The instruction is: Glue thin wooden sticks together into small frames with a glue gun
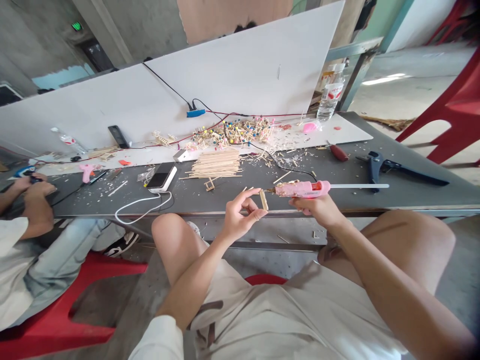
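Note:
My left hand (242,215) pinches a small frame of wooden sticks (264,200) between thumb and fingers, just above the table's front edge. Wrapped round the handle of a pink hot glue gun (303,189) is my right hand (317,207). The gun points left, its nozzle at the top of the stick frame; whether they touch I cannot tell. A long whitish glue stick (360,186) juts out of the gun's rear. Behind my left hand lie a pile of thin wooden sticks (215,163) and a small square stick frame (209,184).
A heap of sticks with coloured ends (236,131) lies along the white board (240,75). Blue-handled cutters (405,167) and a red-handled tool (338,152) are at right. A power bank with a phone (162,177) sits left. A co-worker's hands (35,186) are at far left.

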`<state>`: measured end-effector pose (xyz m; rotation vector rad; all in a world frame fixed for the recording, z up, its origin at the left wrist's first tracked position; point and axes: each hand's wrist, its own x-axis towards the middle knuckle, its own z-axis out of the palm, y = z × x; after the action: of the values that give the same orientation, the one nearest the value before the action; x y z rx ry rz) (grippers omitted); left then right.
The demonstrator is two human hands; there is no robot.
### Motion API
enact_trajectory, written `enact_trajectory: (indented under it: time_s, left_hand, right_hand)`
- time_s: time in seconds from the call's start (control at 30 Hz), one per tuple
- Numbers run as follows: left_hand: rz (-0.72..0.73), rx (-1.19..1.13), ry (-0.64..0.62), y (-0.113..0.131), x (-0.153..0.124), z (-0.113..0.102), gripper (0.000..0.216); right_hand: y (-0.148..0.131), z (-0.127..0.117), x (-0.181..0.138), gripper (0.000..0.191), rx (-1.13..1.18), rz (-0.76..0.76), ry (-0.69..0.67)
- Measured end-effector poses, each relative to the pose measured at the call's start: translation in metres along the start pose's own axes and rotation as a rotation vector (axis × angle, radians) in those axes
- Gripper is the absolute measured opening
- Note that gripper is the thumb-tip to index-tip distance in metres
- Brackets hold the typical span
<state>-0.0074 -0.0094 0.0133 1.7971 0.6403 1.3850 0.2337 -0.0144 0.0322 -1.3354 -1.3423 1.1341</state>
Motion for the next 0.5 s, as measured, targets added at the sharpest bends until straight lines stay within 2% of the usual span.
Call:
enact_trajectory:
  time_s: [0.5]
  left_hand:
    - [-0.003,0.009,-0.008,0.0002,-0.0005,0.0000,0.053]
  right_hand:
    - [0.0009,-0.0003,0.0017,0.025,-0.010,0.009,0.020]
